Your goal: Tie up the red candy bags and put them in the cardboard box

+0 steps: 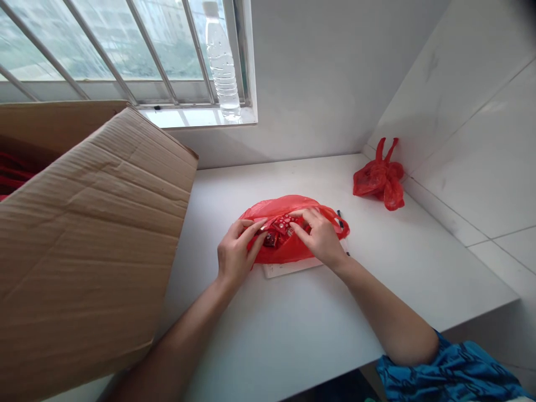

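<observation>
A red plastic bag [288, 254] lies open on the white table [272, 329], on top of a flat white object [288, 268]. Small red patterned packets [282, 224] show in its mouth. My left hand [238, 251] is at the bag's left side, thumb and fingers apart around its edge; whether they pinch anything is unclear. From the right, my right hand [320, 234] reaches over the opening, its thumb and fingers spread and touching the packets or the bag's rim. Nothing is seen lifted in either hand.
A large open cardboard box [96, 234] with red items inside stands at the left. A knotted red bag [379, 181] sits at the back right by the tiled wall. On the windowsill stands a clear water bottle [221, 64].
</observation>
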`<state>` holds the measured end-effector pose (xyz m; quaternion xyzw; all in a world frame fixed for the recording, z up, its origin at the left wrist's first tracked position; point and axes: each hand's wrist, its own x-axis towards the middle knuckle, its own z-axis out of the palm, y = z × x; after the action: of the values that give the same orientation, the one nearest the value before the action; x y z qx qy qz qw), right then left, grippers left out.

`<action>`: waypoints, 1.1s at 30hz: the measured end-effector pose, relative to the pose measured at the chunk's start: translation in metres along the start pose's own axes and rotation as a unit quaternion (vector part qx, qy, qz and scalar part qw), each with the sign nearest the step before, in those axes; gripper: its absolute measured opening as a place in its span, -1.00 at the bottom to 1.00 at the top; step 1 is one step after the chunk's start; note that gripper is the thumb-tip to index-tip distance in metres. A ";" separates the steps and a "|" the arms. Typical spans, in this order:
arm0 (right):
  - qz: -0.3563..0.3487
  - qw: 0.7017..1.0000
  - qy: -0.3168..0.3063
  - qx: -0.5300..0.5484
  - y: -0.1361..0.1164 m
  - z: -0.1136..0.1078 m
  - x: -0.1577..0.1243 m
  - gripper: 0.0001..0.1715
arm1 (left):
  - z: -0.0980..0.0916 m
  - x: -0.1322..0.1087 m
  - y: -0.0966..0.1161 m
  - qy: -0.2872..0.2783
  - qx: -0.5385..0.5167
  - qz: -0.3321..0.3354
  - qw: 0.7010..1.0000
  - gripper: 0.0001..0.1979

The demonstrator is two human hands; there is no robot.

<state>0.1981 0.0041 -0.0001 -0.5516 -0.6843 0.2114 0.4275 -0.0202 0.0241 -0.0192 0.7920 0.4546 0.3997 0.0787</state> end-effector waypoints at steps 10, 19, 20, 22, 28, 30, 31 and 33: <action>0.103 0.944 -0.119 0.290 -0.019 0.009 -0.006 -0.63 | -0.002 -0.002 0.014 -0.051 -0.183 -0.029 0.981 -0.61; 0.114 0.945 -0.098 0.290 -0.015 0.010 -0.004 -0.57 | 0.000 -0.003 0.012 -0.092 -0.285 -0.064 0.952 -0.55; 0.114 0.944 -0.096 0.293 -0.014 0.010 -0.004 -0.56 | 0.000 -0.004 0.012 -0.098 -0.287 -0.063 0.951 -0.55; 0.114 0.941 -0.098 0.302 -0.012 0.010 -0.003 -0.56 | -0.001 -0.005 0.014 -0.105 -0.289 -0.057 0.950 -0.55; 0.111 0.940 -0.124 0.298 -0.007 0.010 -0.002 -0.57 | -0.002 -0.005 0.016 -0.107 -0.310 -0.075 0.942 -0.55; 0.104 0.936 -0.136 0.308 -0.007 0.011 -0.003 -0.58 | -0.001 -0.004 0.016 -0.100 -0.319 -0.090 0.938 -0.54; 0.103 0.933 -0.140 0.315 -0.008 0.011 -0.004 -0.59 | 0.000 -0.004 0.016 -0.095 -0.317 -0.094 0.939 -0.56; 0.109 0.927 -0.148 0.328 -0.010 0.011 -0.005 -0.58 | 0.001 -0.003 0.016 -0.075 -0.307 -0.096 0.944 -0.64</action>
<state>0.1836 -0.0019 -0.0003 -0.4147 -0.5677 0.5483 0.4529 -0.0097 0.0129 -0.0143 0.7100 0.3764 0.4501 0.3895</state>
